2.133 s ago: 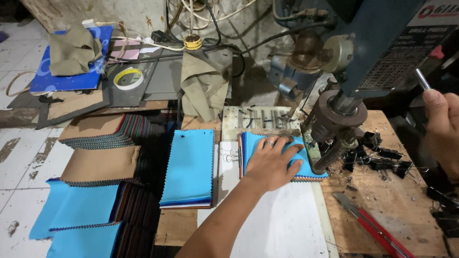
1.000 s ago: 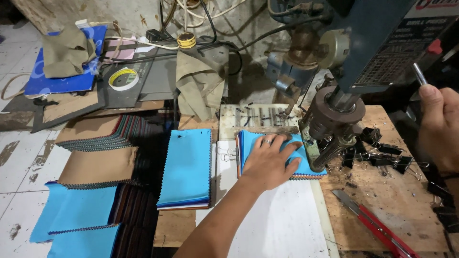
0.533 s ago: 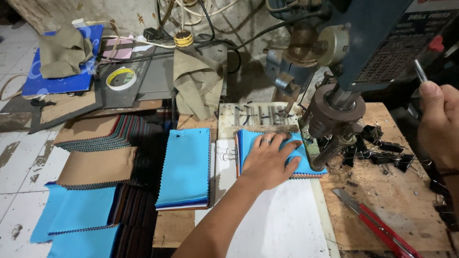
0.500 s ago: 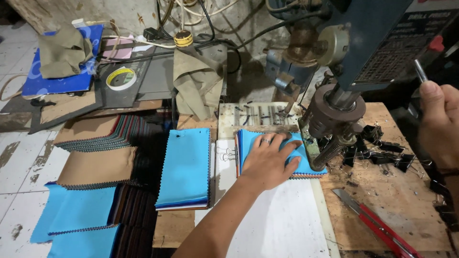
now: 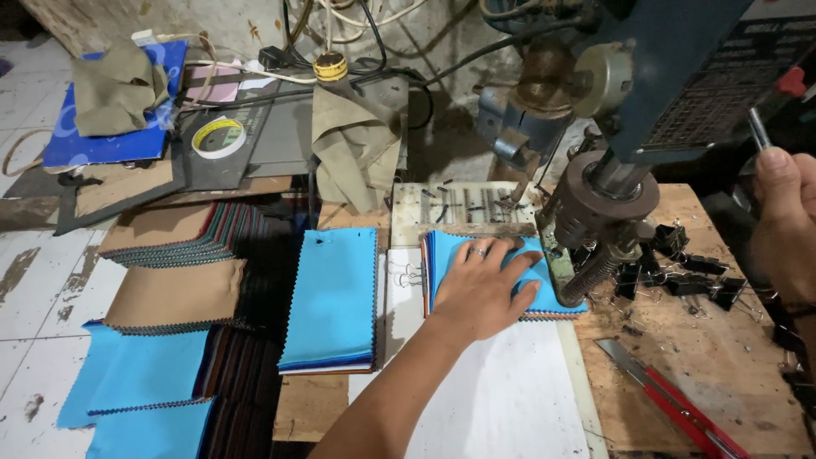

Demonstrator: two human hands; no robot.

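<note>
— Camera position?
— One view only, worn on the head, looking steeply down and forward over the bench (image 5: 722, 374).
— Range?
— Close: the drill press (image 5: 612, 200) fills the upper right, floor tiles (image 5: 34, 280) at left.

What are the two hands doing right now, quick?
Left hand: open, fingers spread, pressed flat on the blue fabric swatch stack under the drill press head.
Right hand: closed around the metal lever handle.
</note>
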